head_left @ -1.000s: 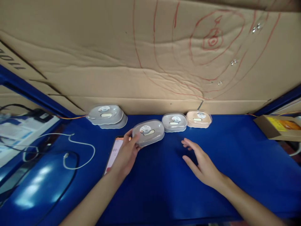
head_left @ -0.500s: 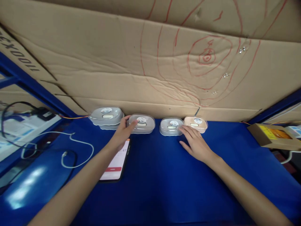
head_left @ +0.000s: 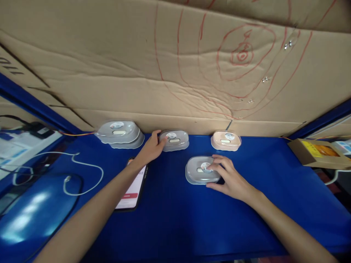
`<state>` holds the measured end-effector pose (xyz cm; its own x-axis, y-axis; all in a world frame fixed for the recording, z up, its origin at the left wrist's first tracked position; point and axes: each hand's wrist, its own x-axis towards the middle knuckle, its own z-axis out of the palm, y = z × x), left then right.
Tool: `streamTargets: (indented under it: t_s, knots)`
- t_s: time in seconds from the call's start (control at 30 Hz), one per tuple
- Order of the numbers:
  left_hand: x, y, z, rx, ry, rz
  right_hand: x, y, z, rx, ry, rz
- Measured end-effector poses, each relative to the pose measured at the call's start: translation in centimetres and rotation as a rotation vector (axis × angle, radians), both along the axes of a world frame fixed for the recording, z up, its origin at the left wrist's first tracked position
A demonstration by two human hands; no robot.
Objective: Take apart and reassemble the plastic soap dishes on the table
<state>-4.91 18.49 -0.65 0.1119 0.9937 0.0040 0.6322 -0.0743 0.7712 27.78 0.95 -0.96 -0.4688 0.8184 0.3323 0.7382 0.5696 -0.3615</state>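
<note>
My right hand (head_left: pixel 226 175) grips the right end of a grey lidded plastic container (head_left: pixel 195 173), which has a round white label and a pale oval tab on top. Farther back, my left hand (head_left: pixel 153 146) has its fingers around the left end of a similar grey container (head_left: pixel 179 140) near the cardboard wall. A peach-coloured container (head_left: pixel 226 141) stands behind my right hand, touched by neither hand. To the left of my left hand, two grey containers are stacked, the upper one (head_left: pixel 120 135) sitting slightly off the lower one (head_left: pixel 131 144).
A phone (head_left: pixel 133 195) with a lit screen lies under my left forearm on the blue table (head_left: pixel 170 219). A white cable (head_left: pixel 90 165) curls at the left. Cardboard (head_left: pixel 123 95) with red rings stands behind, and an open box (head_left: pixel 309 155) sits at the right.
My right hand has drawn one grey container towards me, away from the peach one. My left hand has shifted its container slightly right, farther from the stack. The view has turned a little.
</note>
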Motion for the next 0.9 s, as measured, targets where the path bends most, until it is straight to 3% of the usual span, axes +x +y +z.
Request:
streamTargets:
  t_s: [0.1,0.23,0.3,0.37,0.43,0.57,0.7,0.9]
  knots:
    - [0.8,-1.8,0.9,0.098,0.047,-0.023,-0.8,-1.4,0.3,-0.118,0.047,0.019]
    - [0.8,-8.1,2.1,0.258,0.071,-0.083,-1.7,-2.4,0.5,-0.200,0.115,0.094]
    - [0.4,-11.9,2.0,0.252,0.002,-0.372,-1.6,-2.4,0.6,-0.242,0.214,0.132]
    - [0.0,-14.9,1.4,0.117,-0.043,-0.670,-1.3,-2.1,0.6,-0.268,0.301,0.105]
    - [0.0,-16.7,0.5,0.040,0.014,-0.789,-0.9,-1.6,0.5,-0.260,0.347,0.024]
    - [0.4,-17.6,-0.9,0.049,0.115,-0.791,-0.1,-0.7,0.1,-0.124,0.285,-0.115]
    - [0.7,-17.8,-0.9,0.108,0.164,-0.803,0.4,0.2,-1.0,-0.007,0.167,-0.188]
    - [0.7,-17.7,-0.5,0.151,0.124,-0.785,0.3,1.0,-2.0,-0.086,0.112,-0.218]
